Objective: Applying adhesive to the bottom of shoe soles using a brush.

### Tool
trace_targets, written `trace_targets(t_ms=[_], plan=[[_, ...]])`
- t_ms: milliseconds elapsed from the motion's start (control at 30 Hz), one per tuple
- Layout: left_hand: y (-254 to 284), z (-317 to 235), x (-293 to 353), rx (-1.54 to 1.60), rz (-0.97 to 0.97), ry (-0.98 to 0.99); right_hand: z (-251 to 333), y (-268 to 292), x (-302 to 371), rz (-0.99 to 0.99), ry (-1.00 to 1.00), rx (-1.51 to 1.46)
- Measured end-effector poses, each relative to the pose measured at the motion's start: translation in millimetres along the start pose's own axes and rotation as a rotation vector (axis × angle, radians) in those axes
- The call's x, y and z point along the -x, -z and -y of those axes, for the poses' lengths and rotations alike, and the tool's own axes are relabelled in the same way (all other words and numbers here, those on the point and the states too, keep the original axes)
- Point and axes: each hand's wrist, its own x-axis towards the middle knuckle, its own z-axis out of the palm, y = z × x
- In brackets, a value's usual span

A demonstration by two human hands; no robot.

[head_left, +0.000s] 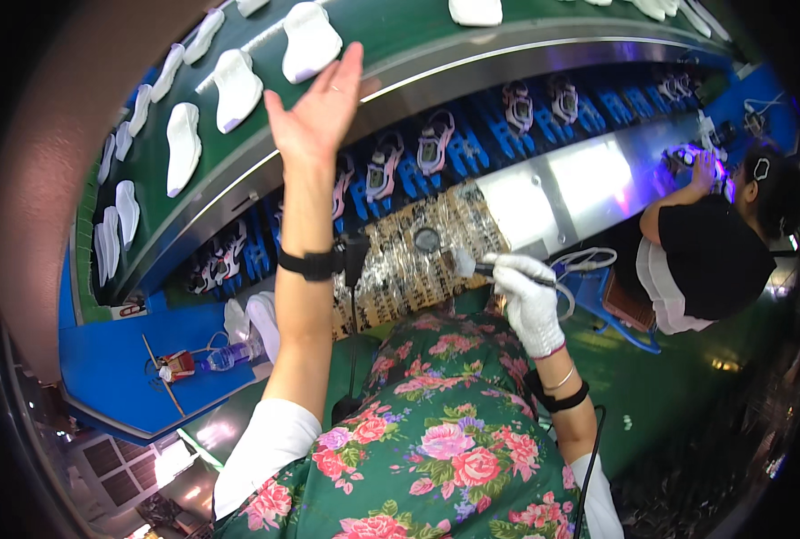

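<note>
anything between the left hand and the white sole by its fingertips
Nothing visible stands between the left hand and that white sole on the green belt; whether the fingers touch it is unclear.

Left hand (pixel 315 117) forward, open, palm up; right hand (pixel 526 301) curled.

Left grip (pixel 313 117) near white sole (pixel 311 40); right grip (pixel 529 301) holds brush (pixel 481 268).

On my feed, the middle is bright and clear, while the fisheye rim falls to black. Glare whitens the metal counter (pixel 589 180), and small glints speckle its glossy wrapping (pixel 409 260). Violet light glows at the right end. The white soles (pixel 238 90) look nearly washed out, the conveyor edge (pixel 472 68) bows, and I find the lower right murky.
</note>
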Motion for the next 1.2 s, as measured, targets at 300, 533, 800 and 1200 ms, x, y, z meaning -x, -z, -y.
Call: trace_targets(t_ms=[300, 533, 800, 1200], plan=[[13.6, 82.8, -92.4, -2.078, 0.094, -0.610, -6.5, 10.2, 3.3, -0.100, 0.026, -0.013], [10.7, 85.4, -130.4, -2.165, 0.120, -0.545, -3.1, 14.5, 6.6, -0.119, 0.048, -0.022], [-23.4, 77.5, 36.7, -0.884, 0.006, -0.256, 1.9, 33.2, -0.2, -0.143, 0.074, -0.132], [86.9, 87.3, 198.7, -0.647, -0.501, 0.367, 67.6, -40.0, -11.3, 0.157, 0.251, -0.157]])
